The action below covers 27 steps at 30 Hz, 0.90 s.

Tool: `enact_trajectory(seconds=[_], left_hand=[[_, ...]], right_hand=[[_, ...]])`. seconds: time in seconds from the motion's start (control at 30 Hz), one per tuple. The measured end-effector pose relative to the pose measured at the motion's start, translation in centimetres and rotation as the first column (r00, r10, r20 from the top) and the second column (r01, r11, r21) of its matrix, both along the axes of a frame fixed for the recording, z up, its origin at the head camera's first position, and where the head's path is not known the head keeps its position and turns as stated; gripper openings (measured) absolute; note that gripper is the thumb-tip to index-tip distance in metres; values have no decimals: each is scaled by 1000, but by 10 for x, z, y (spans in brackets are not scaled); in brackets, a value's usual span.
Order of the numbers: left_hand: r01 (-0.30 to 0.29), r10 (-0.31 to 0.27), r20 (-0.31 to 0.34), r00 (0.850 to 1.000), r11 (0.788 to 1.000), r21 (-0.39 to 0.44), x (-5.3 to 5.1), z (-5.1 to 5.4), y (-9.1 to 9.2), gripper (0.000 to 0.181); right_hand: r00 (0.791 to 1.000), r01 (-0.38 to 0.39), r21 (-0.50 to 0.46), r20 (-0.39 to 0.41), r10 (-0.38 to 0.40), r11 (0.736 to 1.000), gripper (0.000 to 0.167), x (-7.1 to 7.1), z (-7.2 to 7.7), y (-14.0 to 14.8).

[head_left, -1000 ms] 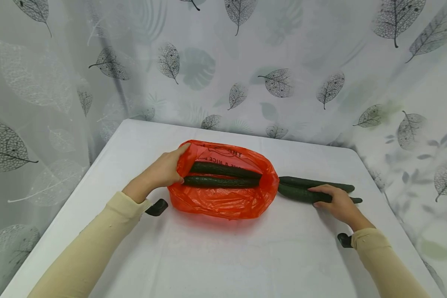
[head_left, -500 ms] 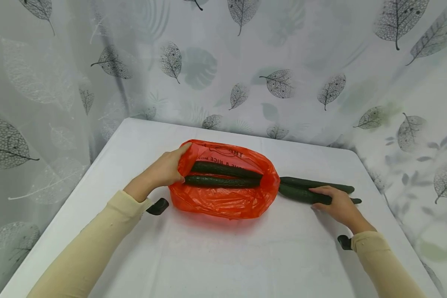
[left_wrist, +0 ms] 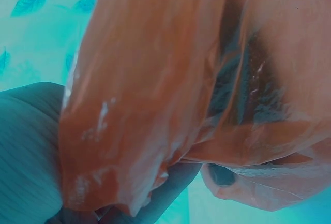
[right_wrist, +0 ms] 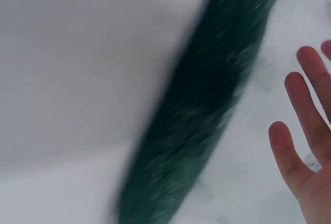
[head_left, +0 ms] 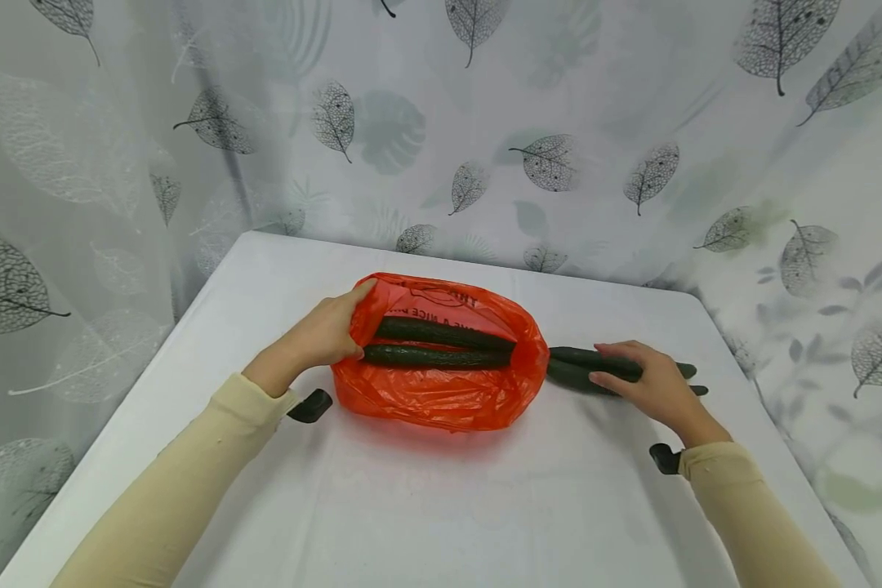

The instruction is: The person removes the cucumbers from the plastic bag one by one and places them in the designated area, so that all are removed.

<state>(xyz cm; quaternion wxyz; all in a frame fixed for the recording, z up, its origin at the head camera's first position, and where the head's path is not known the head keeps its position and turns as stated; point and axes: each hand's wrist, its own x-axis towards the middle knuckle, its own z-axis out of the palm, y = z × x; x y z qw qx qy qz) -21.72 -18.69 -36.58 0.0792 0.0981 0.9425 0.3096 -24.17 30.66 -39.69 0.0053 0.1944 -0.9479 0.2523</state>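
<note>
A red plastic bag (head_left: 412, 396) lies with its mouth spread, holding two cucumbers (head_left: 441, 358) side by side. My left hand (head_left: 319, 333) holds the bag's left rim; in the left wrist view the film (left_wrist: 134, 105) covers most of its fingers. To the bag's right, two more cucumbers (head_left: 575, 377) lie together on the table. Over them is my right hand (head_left: 650, 384), thumb and fingers parted on either side of the far one. In the right wrist view its fingers (right_wrist: 302, 105) are straight and spread, apart from a blurred cucumber (right_wrist: 201, 94).
A white cloth covers the table (head_left: 441, 506). Behind and at the sides hangs a leaf-printed curtain (head_left: 426, 122). Small black devices (head_left: 310, 406) are strapped at both wrists.
My right hand has let go of the near cucumber, its fingers have spread, and it has shifted slightly up and left over the far one. The left hand and bag stay put.
</note>
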Motion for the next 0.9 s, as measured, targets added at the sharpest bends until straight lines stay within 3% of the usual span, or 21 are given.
enact_trajectory(seconds=[0.3, 0.57, 0.73, 0.9], left_hand=[[-4, 4, 1, 1000, 1000, -10, 0, 0, 0, 106], [-4, 4, 6, 1000, 1000, -7, -1, 0, 1, 106], [-8, 8, 5, 1000, 1000, -8, -2, -1, 0, 107], [-8, 9, 4, 1000, 1000, -7, -1, -2, 0, 107]], right_hand=[[993, -11, -130, -120, -5, 991, 53, 2, 30, -64], [976, -167, -207, -174, 131, 964, 58, 15, 57, -129], [963, -268, -306, -111, 245, 913, 63, 23, 66, -162], [951, -286, -445, -25, 308, 848, 70, 26, 68, -186]])
